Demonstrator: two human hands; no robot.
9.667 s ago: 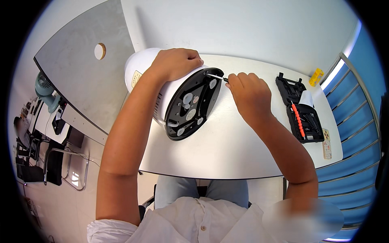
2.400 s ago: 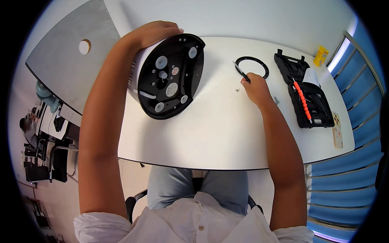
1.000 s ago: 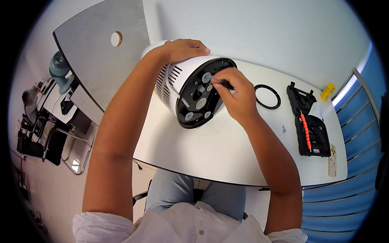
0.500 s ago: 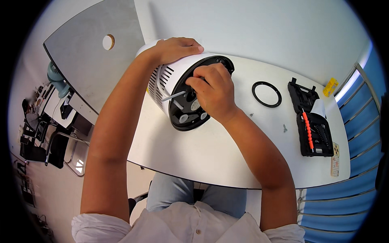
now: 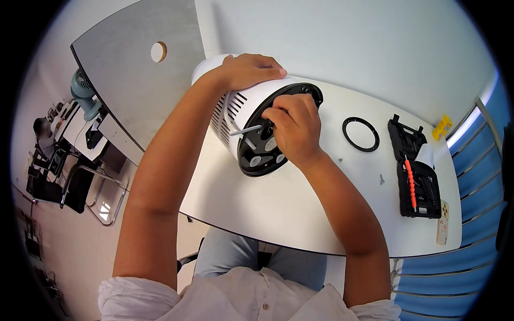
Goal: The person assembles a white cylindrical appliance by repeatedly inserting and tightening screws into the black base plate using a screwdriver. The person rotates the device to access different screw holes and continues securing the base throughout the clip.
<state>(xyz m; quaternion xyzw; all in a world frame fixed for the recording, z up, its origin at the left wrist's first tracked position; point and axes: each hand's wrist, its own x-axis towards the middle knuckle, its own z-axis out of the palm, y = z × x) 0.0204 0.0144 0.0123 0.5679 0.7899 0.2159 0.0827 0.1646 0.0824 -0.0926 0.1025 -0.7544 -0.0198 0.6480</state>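
A white rounded appliance (image 5: 243,104) lies on its side on the white table (image 5: 300,206), its black underside (image 5: 257,155) facing me. My left hand (image 5: 249,69) rests on top of its white shell and holds it steady. My right hand (image 5: 294,128) is closed against the black base, fingers curled around a small tool whose grey metal shaft (image 5: 245,130) sticks out to the left. A black ring (image 5: 361,134) lies flat on the table to the right of my right hand.
An open black tool case (image 5: 417,171) with an orange-handled tool sits at the table's right end, a yellow object (image 5: 442,127) beyond it. A grey panel with a round hole (image 5: 136,80) stands at left. Blue slatted wall at right; a fan and chairs far left.
The black ring came off the base and now lies on the table. My right hand has returned to the base and shifted slightly lower on it with the tool.
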